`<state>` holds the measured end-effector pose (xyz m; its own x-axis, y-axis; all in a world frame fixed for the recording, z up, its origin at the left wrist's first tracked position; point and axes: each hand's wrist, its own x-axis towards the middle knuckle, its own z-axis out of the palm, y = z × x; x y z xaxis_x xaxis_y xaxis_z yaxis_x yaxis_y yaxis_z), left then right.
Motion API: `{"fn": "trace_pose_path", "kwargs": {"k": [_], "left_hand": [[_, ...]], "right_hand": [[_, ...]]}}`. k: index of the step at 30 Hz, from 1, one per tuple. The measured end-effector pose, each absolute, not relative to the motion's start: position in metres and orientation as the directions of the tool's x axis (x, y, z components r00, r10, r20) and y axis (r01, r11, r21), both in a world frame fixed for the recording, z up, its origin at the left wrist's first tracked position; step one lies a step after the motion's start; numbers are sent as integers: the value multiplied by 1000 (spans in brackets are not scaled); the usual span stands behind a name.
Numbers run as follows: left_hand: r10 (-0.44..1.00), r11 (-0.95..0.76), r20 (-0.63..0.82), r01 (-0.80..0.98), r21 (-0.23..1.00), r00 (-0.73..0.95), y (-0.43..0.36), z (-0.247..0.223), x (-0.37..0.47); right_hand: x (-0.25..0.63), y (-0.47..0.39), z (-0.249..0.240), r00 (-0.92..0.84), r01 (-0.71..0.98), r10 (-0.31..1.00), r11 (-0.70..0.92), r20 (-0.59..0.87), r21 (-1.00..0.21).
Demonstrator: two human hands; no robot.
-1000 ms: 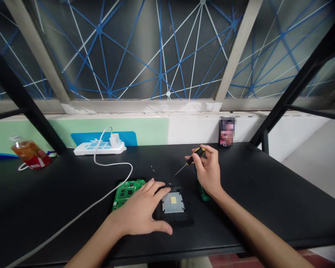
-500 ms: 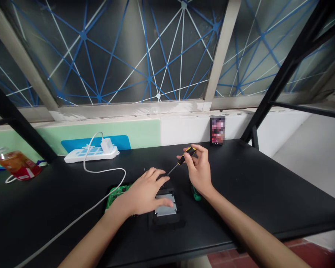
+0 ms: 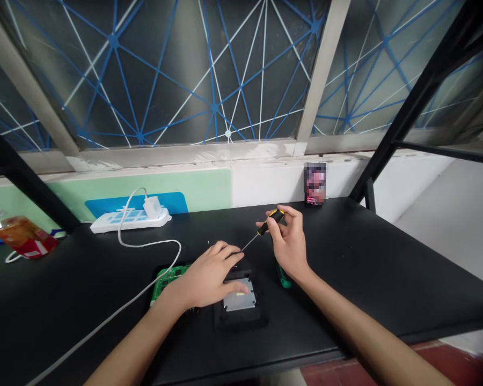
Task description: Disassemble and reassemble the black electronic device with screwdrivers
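Observation:
My right hand [image 3: 290, 244] is closed round the black and yellow handle of a screwdriver [image 3: 270, 221], whose thin shaft slants down to the left. The shaft's tip is at the fingertips of my left hand [image 3: 211, 276]. That hand is palm down with its fingers spread, and its thumb lies over a silver rectangular plate [image 3: 240, 303] in a black frame. A green circuit board [image 3: 165, 281] is partly hidden behind my left hand and wrist. Below my right hand shows the end of a green object [image 3: 284, 281], mostly covered.
The black table [image 3: 370, 257] has a white power strip [image 3: 132, 219] with a plugged-in charger [image 3: 152, 206] at the back. A white cable [image 3: 104, 321] runs to the front left. An orange-red pouch [image 3: 26, 237] lies far left. A blurred upright picture [image 3: 315, 184] stands at the back.
The view has shifted slightly. Both hands keep nearly the same pose, with the screwdriver still in my right hand and its tip by my left fingertips.

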<state>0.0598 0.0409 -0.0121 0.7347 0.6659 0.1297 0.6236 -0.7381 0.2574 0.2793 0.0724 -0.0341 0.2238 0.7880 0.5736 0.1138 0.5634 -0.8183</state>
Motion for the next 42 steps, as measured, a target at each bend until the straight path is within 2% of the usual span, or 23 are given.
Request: {"fn": "trace_pose_path", "kwargs": {"k": [10,15,19,27,42], "left_hand": [[683,-722,111,645,249,722,44,-11,56],[700,-706,97,665,243,707,46,-14,51],[681,-724,102,648,238,725,40,-8,45],[708,-682,5,682,264,706,16,10,44],[686,-709,-7,671,217,727,14,-17,43]], "right_hand": [[281,70,-29,285,129,757,578,589,-806],[278,57,-27,186,192,753,601,631,-775],[274,45,-27,99,261,708,659,699,-705],[272,35,-28,-29,259,664,727,747,-636],[272,33,-30,-80,275,660,735,747,-620]]}}
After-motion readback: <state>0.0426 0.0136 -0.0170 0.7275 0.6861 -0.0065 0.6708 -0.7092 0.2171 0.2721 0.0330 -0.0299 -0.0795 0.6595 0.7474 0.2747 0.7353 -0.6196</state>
